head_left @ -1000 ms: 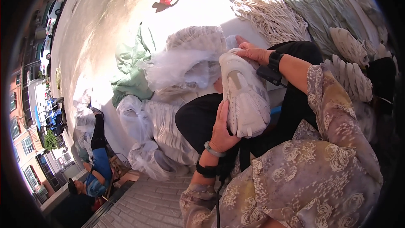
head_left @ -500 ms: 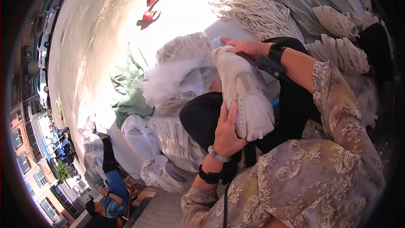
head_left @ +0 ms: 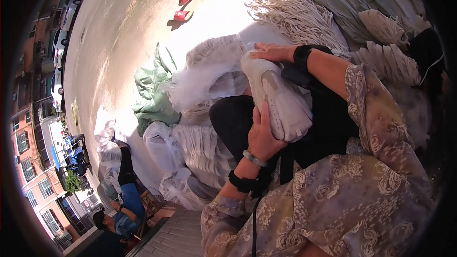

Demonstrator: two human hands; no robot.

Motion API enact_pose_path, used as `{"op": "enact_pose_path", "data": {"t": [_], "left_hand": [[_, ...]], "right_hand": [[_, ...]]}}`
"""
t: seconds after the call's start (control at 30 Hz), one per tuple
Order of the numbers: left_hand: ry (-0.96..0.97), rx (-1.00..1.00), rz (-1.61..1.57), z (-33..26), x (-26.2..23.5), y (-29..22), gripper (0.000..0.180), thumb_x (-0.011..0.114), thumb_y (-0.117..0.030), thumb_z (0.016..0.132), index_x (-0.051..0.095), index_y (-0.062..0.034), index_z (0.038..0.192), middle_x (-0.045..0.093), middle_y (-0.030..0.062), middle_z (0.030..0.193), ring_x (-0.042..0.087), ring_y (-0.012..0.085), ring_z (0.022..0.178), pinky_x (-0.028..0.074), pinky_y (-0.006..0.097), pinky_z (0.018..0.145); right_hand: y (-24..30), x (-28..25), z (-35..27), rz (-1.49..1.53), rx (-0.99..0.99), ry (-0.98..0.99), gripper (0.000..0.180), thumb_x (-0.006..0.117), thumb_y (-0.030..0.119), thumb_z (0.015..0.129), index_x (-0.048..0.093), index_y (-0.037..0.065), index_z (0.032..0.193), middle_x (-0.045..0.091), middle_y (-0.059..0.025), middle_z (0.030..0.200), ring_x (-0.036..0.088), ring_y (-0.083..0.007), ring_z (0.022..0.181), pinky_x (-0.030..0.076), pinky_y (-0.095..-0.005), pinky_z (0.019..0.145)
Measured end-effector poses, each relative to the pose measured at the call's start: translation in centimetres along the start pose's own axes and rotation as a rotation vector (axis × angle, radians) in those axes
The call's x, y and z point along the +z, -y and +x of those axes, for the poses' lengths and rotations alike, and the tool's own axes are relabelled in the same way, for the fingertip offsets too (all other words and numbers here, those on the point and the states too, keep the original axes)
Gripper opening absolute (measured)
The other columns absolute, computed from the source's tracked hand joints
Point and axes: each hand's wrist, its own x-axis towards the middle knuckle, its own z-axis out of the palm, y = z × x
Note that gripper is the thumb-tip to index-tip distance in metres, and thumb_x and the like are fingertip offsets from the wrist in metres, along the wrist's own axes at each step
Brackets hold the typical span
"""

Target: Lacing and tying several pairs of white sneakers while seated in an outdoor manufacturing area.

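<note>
A white sneaker upper (head_left: pixel 278 93) with a mesh panel and a row of small holes lies over my black-trousered lap. My left hand (head_left: pixel 264 133) grips its near side, fingers laid along the edge and thumb out of sight. At the far end, my right hand (head_left: pixel 272 52) has its fingers bent over the rim, the fingertips partly hidden. Just beyond the upper, a bundle of stacked white uppers (head_left: pixel 216 50) sits under clear plastic. The underside of the held upper cannot be seen.
Cream shoelaces (head_left: pixel 297 19) lie heaped at far right, near more stacked uppers (head_left: pixel 385 62). Left of my knee are plastic-wrapped bundles (head_left: pixel 202 150) and a green sack (head_left: pixel 154 95). Red slippers (head_left: pixel 182 15) lie farther off. Another person (head_left: pixel 126 214) sits at lower left.
The whole view has shifted a little, so the surroundings sit farther right. The near end of the upper has risen slightly with my left hand. Both hands keep their hold.
</note>
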Motion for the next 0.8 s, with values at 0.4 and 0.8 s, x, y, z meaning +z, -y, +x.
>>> {"op": "enact_pose_path", "data": {"t": [0.4, 0.8], "left_hand": [[-0.099, -0.017, 0.077, -1.1, 0.6, 0.1, 0.113, 0.079, -0.033, 0.05, 0.016, 0.0016, 0.137, 0.036, 0.0254, 0.125, 0.052, 0.0408, 0.103, 0.049, 0.039, 0.081], [-0.139, 0.139, 0.516, -0.7, -0.1, -0.3, 0.106, 0.071, -0.055, 0.054, 0.032, 0.0075, 0.13, 0.052, 0.0136, 0.108, 0.051, 0.0264, 0.093, 0.034, 0.039, 0.075]], "right_hand": [[2.4, 0.8, -15.3, -0.238, -0.517, -0.224, 0.03, 0.067, 0.024, 0.076, 0.058, -0.001, 0.09, 0.055, -0.0107, 0.074, 0.054, -0.0233, 0.069, 0.044, -0.0333, 0.068], [-0.1, 3.8, -21.1, -0.613, -0.793, -0.305, 0.08, 0.075, 0.042, 0.059, 0.046, 0.001, 0.12, 0.051, -0.0155, 0.11, 0.049, -0.0327, 0.104, 0.041, -0.041, 0.087]]}}
